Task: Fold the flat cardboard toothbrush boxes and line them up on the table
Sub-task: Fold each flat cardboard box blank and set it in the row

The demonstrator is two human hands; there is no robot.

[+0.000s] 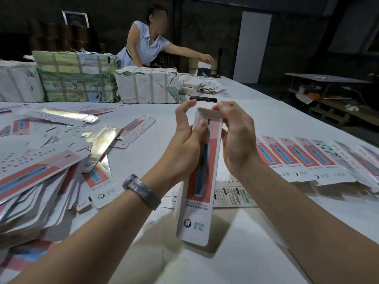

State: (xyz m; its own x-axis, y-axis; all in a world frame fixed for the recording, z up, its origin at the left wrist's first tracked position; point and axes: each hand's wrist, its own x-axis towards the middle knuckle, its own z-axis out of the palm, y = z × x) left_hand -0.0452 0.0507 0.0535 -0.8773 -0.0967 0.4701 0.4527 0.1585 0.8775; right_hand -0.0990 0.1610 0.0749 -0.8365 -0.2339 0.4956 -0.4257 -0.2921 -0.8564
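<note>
- The white table (pixel 266 111) fills your view and carries everything below.
- At its far left edge stand three wrapped, strapped bundles (pixel 78 76), side by side and touching; what is inside them you cannot tell. They block your view of the lower body of a second person (pixel 147 44), who leans over the far side with one arm stretched out to your right.
- To your left sprawls a loose heap of flat boxes (pixel 47 160), overlapping at all angles, some with a shiny silver face up.
- To your right runs a row of folded boxes (pixel 307 158), laid edge to edge along the table, printed faces up; the row passes behind your right forearm.
- Between your hands you hold one toothbrush box (pixel 202 177) nearly upright and above the table, red-and-blue print facing you, its top flap bent over.
- Your left hand (pixel 188 140) grips the box's left edge, thumb on its face, index finger raised free.
- Your right hand (pixel 235 136) pinches the top flap with fingers and thumb.
- A dark phone (pixel 203 98) lies beyond your hands, near the bundles.
- A mesh-band watch (pixel 141 191) sits on your left wrist.
</note>
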